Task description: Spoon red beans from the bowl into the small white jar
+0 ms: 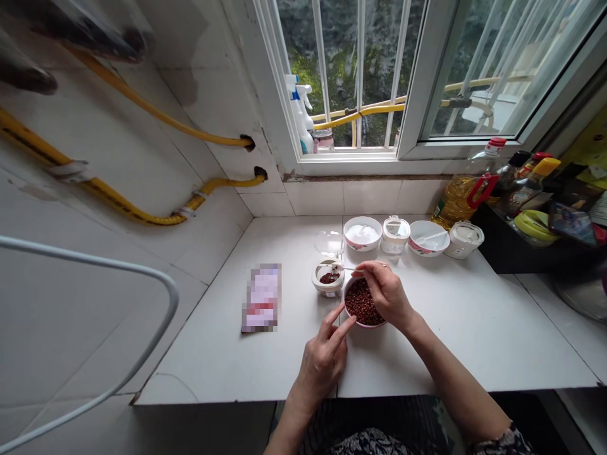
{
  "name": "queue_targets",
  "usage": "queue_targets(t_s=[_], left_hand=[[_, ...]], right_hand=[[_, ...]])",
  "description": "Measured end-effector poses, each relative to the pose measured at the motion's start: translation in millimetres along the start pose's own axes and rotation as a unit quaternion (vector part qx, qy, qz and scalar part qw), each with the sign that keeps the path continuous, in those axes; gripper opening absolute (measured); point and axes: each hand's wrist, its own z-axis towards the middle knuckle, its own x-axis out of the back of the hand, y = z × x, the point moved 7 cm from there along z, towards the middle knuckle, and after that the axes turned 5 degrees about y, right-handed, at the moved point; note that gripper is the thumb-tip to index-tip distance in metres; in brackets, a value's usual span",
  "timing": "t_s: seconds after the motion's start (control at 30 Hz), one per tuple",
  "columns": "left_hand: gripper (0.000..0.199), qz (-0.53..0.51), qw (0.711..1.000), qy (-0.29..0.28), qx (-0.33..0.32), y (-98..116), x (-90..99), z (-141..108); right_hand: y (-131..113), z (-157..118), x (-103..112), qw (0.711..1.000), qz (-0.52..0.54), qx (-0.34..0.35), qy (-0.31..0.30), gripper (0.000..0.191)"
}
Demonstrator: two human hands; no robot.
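Observation:
A bowl (364, 304) of reddish-brown grains that look like Sichuan peppercorns rests on the white counter. My left hand (325, 351) holds its near left rim between the fingers. Pinched in my right hand (386, 292) is a small white spoon (349, 268), reaching left from above the bowl. The spoon's tip lies over a small white jar (327, 291), which stands open with some of the same grains inside. Behind that jar, a clear lid (329, 242) appears raised. My right hand hides part of the bowl's far side.
Along the back stand a bowl of white powder (362, 235), a lidded jar (395, 235), a bowl with a white spoon (429, 240) and another jar (465, 241). A blurred packet (262, 298) lies left. Oil (467, 189) and sauce bottles stand right; a yellow pipe (142, 215) crosses the wall.

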Motion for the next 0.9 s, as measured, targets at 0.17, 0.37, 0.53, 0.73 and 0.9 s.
queue_targets(t_s=[0.17, 0.37, 0.53, 0.73, 0.9], left_hand=[[0.05, 0.004, 1.0, -0.004, 0.004, -0.7, 0.0, -0.6], [0.049, 0.002, 1.0, 0.001, 0.0, 0.9, 0.9, 0.3], [0.049, 0.006, 1.0, -0.001, -0.002, 2.0, 1.2, 1.1], [0.048, 0.009, 1.0, 0.004, -0.006, 2.4, 1.0, 0.7], [0.05, 0.012, 1.0, 0.001, -0.002, 0.9, -0.3, 0.1]], right_hand=[[-10.7, -1.4, -1.6, 0.994, -0.064, 0.09, -0.021, 0.023], [14.2, 1.6, 29.3, 0.998, -0.055, -0.023, 0.014, 0.017], [28.1, -0.7, 22.3, 0.993, -0.094, -0.04, -0.056, 0.021], [30.3, -3.9, 7.2, 0.99, -0.073, -0.067, -0.1, 0.023], [34.0, -1.0, 15.8, 0.991, -0.051, -0.103, -0.065, 0.022]])
